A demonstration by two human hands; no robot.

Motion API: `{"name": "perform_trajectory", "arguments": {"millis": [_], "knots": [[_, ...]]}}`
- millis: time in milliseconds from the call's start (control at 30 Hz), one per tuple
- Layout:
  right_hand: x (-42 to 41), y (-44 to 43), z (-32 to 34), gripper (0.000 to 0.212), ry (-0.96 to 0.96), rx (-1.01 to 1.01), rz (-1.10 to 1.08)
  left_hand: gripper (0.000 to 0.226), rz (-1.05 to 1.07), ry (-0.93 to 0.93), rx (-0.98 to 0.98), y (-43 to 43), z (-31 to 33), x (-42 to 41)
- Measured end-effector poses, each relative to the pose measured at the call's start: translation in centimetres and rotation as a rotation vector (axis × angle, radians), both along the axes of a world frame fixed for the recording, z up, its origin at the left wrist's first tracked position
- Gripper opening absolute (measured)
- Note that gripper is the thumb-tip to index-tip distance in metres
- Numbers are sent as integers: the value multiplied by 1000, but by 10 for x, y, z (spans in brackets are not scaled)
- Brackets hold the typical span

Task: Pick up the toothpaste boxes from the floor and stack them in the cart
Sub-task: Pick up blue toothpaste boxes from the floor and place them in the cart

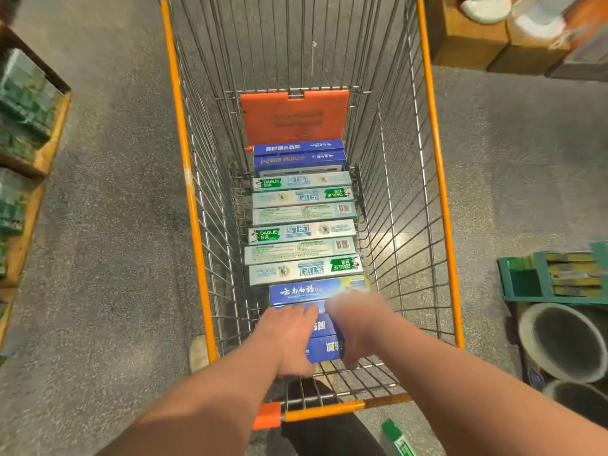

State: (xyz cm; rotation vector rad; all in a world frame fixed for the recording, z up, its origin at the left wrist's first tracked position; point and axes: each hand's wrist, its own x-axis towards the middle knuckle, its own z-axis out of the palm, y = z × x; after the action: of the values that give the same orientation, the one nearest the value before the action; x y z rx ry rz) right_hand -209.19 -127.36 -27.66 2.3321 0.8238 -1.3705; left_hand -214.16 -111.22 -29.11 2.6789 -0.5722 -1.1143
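Observation:
A wire cart (197, 232) with orange rims fills the middle of the head view. Several toothpaste boxes lie in a row along its floor: blue ones at the far end (299, 154), pale green Darlie ones (301, 232) in the middle, blue ones nearest me (324, 337). Both my hands are down inside the cart at the near end. My left hand (289, 337) lies on the left side of the nearest blue boxes, fingers over their top. My right hand (355, 324), blurred, grips their right end. One green toothpaste box (396, 437) lies on the floor by the cart's near right corner.
An orange child-seat flap (294, 116) hangs at the cart's far end. Cardboard trays of green boxes (26, 103) stand on the left. At right are a green tray of boxes (559, 274) and grey pipes (562, 340). Cardboard boxes (473, 37) stand far right.

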Motion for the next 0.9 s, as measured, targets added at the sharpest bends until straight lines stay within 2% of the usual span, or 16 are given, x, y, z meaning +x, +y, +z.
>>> {"name": "perform_trajectory", "arguments": {"millis": [67,167,267,467,533,700,900], "knots": [[-2,-1,-1,103,41,21,-24,67,16,16,-31,1,-1,-4],[-2,-8,-3,91,162,42,-137,79,81,83,-64,-2,1,-9],[-7,-12,-10,84,244,68,-224,71,99,127,-88,-4,4,-14],[-16,-12,-9,58,210,131,-279,72,93,178,-57,8,0,-16],[-20,-10,-7,55,165,141,-266,66,85,186,-51,9,2,-17],[-14,-9,17,30,10,177,-234,46,135,113,-31,10,16,-8],[-6,-15,32,38,-111,199,-246,40,79,5,-17,4,37,5]]}}
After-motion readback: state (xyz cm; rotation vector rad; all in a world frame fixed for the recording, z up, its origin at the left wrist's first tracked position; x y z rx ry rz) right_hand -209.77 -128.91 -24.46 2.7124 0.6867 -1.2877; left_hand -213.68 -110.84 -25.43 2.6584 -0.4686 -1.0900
